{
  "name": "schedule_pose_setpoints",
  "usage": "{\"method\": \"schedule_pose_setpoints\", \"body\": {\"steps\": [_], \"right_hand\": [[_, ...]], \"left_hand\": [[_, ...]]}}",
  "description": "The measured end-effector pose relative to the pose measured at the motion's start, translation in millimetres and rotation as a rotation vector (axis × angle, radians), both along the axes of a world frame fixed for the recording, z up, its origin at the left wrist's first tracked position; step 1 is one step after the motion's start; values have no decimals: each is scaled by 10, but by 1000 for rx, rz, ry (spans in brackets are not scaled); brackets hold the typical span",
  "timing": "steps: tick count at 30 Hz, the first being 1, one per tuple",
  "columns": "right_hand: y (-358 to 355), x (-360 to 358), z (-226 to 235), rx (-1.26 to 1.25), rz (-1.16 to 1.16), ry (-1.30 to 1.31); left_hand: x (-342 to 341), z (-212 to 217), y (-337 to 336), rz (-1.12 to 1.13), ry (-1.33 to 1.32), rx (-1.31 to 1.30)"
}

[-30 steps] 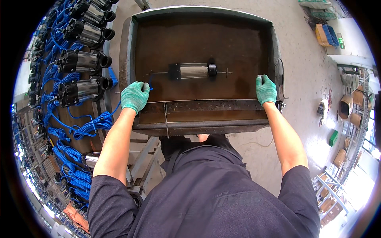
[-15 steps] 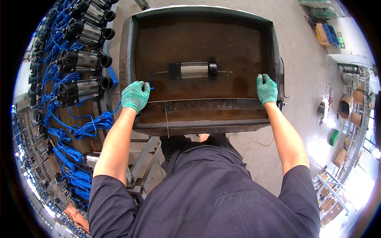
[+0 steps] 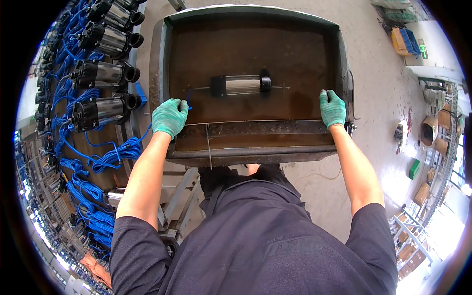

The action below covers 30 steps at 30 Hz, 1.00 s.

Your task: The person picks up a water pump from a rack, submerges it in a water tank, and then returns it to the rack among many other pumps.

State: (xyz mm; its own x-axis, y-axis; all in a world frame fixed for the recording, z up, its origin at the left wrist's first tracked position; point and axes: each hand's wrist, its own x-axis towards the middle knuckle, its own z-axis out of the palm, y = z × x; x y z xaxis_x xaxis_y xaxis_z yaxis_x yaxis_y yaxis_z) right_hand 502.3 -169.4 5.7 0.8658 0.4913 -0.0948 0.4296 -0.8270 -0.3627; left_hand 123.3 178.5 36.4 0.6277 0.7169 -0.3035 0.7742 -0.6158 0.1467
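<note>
A metal tank (image 3: 255, 158) of brownish water stands in front of me. In the water lies a cylindrical pump (image 3: 242, 85) with a silver body and black ends, on its side, a thin rod showing beyond each end. My left hand (image 3: 169, 117), in a green glove, is closed at the tank's left side, by a blue cable end. My right hand (image 3: 333, 109), gloved alike, is closed at the right side, thumb pointing away from me. Between them a metal crossbar (image 3: 255, 129) spans the near part of the tank. The palms hide what each hand grips.
To the left, several black-and-silver pumps (image 3: 101, 109) and coiled blue cables (image 3: 115, 153) lie on a bench. A thin upright rod (image 3: 209, 147) crosses the tank's near edge. A bent metal bar (image 3: 353, 96) hangs along its right outer wall. A green box (image 3: 414, 168) is farther right.
The whole view has shifted very slightly, tank and hands together. Both hands keep their places on the tank's sides, and the pump still lies in the water.
</note>
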Motion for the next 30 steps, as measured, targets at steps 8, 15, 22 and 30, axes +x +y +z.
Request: {"method": "schedule_pose_setpoints", "body": {"steps": [8, 15, 22, 30], "right_hand": [[3, 3, -14, 4, -12, -19], [0, 8, -27, -32, -31, -18], [-8, 17, -12, -27, -58, 10], [12, -14, 77, -23, -85, -1]], "left_hand": [[-10, 7, 4, 17, -19, -14], [15, 49, -10, 21, 31, -38], [9, -8, -18, -3, -2, -10], [621, -266, -244, -10, -581, -267]]}}
